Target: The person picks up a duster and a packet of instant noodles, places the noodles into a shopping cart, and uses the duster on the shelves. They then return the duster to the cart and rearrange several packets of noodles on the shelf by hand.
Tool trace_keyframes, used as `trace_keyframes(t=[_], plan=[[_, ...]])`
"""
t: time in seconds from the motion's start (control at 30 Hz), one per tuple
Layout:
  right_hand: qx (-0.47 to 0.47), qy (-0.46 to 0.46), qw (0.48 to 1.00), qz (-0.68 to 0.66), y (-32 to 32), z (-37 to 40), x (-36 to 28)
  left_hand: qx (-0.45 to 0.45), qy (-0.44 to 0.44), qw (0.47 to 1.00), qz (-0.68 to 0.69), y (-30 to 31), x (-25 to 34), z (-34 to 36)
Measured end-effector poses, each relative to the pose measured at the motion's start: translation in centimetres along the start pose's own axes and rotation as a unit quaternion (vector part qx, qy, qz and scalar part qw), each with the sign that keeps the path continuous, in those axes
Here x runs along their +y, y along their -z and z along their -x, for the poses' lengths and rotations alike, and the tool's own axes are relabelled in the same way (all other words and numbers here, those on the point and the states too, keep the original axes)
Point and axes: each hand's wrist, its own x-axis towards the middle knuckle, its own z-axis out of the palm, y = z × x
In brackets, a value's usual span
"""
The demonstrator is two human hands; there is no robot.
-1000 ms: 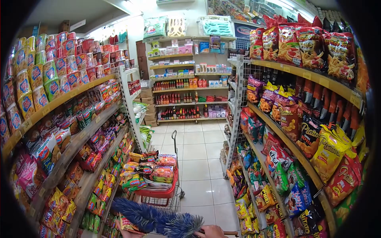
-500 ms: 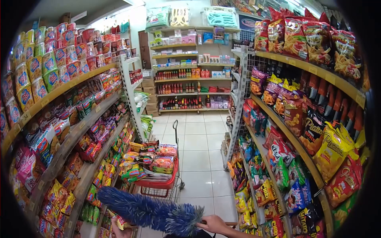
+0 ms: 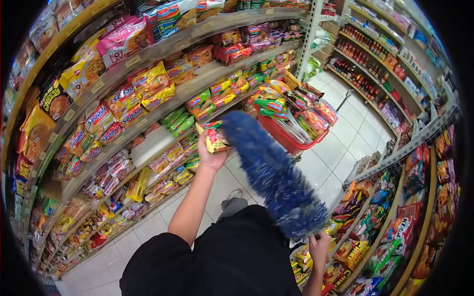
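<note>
Left hand (image 3: pixel 212 157): gripping 1 yellow-and-red plastic packet (image 3: pixel 216 141)
Right hand (image 3: pixel 321 245): clasping 1 fluffy blue duster (image 3: pixel 271 175)
Red-rimmed cart (image 3: pixel 283 138): partly behind duster

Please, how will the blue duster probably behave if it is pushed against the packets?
The blue duster is probably light for its size, since the right hand alone appears to hold it, near one end. Its fluffy strands should bend softly on contact. Lengthwise it may be fairly stiff, because it extends without obvious sagging.
</note>
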Motion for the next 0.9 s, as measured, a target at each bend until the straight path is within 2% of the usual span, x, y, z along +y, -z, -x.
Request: trace_keyframes(t=[0.07, 0.1, 0.17, 0.23, 0.27, 0.37, 0.4, 0.5, 0.53, 0.63, 0.7, 0.77, 0.83, 0.87, 0.9], plan=[[0.032, -0.03, 0.998, 0.044, -0.5, -0.7, -0.4, -0.065, 0.039, 0.997, 0.008, -1.5, 0.1, 0.8], [0.051, -0.046, 0.995, 0.066, -0.6, -0.8, -0.3, -0.064, 0.048, 0.996, 0.026, -2.2, 0.0, 1.2], [0.029, -0.036, 0.998, 0.042, -0.3, -0.8, -1.0, -0.088, 0.029, 0.996, 0.003, -1.0, -0.1, 0.7], [-0.02, -0.053, 0.998, 0.001, -0.3, -0.2, -1.7, -0.026, 0.042, 0.999, -0.018, 0.8, 0.1, -0.1], [-0.001, -0.058, 0.997, -0.051, -0.4, -0.3, -2.8, 0.007, 0.05, 0.998, -0.028, 1.6, -0.1, -0.2], [-0.01, -0.053, 0.999, -0.005, -0.7, -0.7, -2.3, 0.07, 0.034, 0.987, -0.144, 2.8, -1.3, -0.3], [-0.02, -0.045, 0.999, -0.004, -0.7, -0.7, -2.2, 0.097, 0.058, 0.982, -0.153, 3.3, -1.4, -0.4], [-0.007, -0.006, 1.0, 0.027, -1.2, -1.4, -1.2, 0.121, 0.001, 0.976, -0.18, 3.2, -1.7, -0.6], [-0.024, 0.001, 0.998, 0.054, -0.4, -1.6, -3.4, 0.115, 0.01, 0.979, -0.167, 2.7, -1.7, -0.6], [-0.041, 0.043, 0.996, 0.067, -0.4, -1.7, -2.3, 0.098, 0.033, 0.986, -0.128, 1.2, -0.8, -0.2], [-0.022, 0.044, 0.995, 0.083, -0.9, -2.0, -2.9, 0.097, 0.049, 0.976, -0.189, 4.7, -1.0, -1.6], [-0.008, 0.071, 0.992, 0.104, -1.5, -2.3, -4.6, 0.083, 0.073, 0.982, -0.151, 4.5, -0.7, -1.2], [-0.036, 0.08, 0.994, 0.068, -1.6, -2.1, -4.8, 0.058, 0.038, 0.997, -0.031, 2.8, -0.8, -1.4], [-0.047, 0.087, 0.994, 0.051, -1.5, -2.0, -4.6, 0.05, 0.002, 0.998, -0.043, 3.8, -0.4, -1.7], [-0.059, 0.095, 0.993, 0.034, -1.4, -1.9, -4.3, 0.098, -0.044, 0.994, -0.022, 4.6, -0.1, -1.9]])
